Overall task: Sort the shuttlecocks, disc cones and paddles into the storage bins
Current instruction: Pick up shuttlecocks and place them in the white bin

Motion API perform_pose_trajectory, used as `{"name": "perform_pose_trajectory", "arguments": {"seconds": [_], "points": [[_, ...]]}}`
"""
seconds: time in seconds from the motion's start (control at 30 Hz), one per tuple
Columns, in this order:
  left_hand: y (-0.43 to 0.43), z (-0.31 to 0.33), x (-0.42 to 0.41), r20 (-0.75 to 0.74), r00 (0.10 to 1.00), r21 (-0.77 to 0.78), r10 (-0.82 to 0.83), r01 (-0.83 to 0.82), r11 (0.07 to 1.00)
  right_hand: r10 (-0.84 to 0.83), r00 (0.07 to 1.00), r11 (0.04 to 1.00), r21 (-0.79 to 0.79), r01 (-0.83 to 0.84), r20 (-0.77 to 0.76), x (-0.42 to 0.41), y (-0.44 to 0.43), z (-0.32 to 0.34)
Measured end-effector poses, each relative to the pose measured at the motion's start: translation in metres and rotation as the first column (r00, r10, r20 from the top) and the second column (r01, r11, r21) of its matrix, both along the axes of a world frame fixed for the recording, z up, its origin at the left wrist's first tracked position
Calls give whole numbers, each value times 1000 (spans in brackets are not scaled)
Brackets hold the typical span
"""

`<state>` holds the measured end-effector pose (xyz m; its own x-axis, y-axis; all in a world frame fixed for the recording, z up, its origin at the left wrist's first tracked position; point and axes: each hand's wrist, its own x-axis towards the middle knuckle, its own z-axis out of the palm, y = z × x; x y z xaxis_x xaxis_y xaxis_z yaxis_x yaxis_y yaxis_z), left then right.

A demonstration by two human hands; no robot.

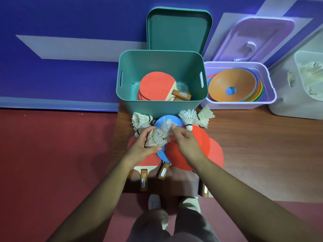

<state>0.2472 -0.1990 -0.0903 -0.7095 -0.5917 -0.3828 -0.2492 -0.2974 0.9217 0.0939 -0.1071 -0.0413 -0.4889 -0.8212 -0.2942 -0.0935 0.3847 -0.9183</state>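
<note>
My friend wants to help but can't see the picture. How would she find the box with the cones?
Find the tall green bin in the middle, holding paddles. Just to its right sits a lower lilac bin. It alone holds stacked disc cones, an orange one on top.

The scene was lit softly and dimly from above. A dark shadow was cast on the counter (244, 137) near its front edge. The shuttlecocks (157, 137) at centre were smeared by motion blur. Lines were bent toward the edges by wide-angle distortion, and the white bin (283, 102) at far right was rendered soft and washed out.
</note>
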Motion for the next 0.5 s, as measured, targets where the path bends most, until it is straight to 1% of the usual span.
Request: {"name": "perform_pose_trajectory", "arguments": {"seconds": [0.07,0.1,0.13,0.17,0.2,0.23,0.27,0.3,0.37,0.4,0.43,0.5], "points": [[0,1,-5,-13,1000,-1,21,-21,1000,116,979,991,92,-101,-165,-2,-1,-5],[-1,0,-8,-16,999,-2,39,-39,999,148,972,986,105,-131,-182,-3,-1,-7],[-2,1,-9,-17,998,-2,59,-59,998,149,980,985,110,-135,-132,-5,-2,-3],[-4,0,-9,-17,997,-3,79,-79,997,111,992,991,81,-106,-63,-8,-4,3],[-6,0,-9,-15,996,-5,90,-90,996,44,999,997,61,-44,-5,-15,-7,6],[-8,0,-9,-16,995,-4,96,-96,995,-39,999,998,39,39,4,-26,-11,5],[-9,-1,-8,-11,995,-2,99,-99,995,-108,992,993,41,110,-61,-37,-15,6],[-10,-1,-7,-8,995,3,100,-100,995,-147,975,986,56,158,-167,-48,-20,2],[-11,-2,-7,3,995,3,96,-96,995,-125,926,970,150,189,-357,-66,-29,-14],[-12,-3,-6,6,996,2,92,-92,996,-91,910,960,208,189,-404,-72,-34,-21],[-12,-4,-6,10,996,2,91,-91,996,-74,905,949,248,192,-418,-76,-39,-29],[-10,-4,-5,18,995,7,101,-102,995,-85,908,937,278,213,-410,-79,-47,-39]]}}
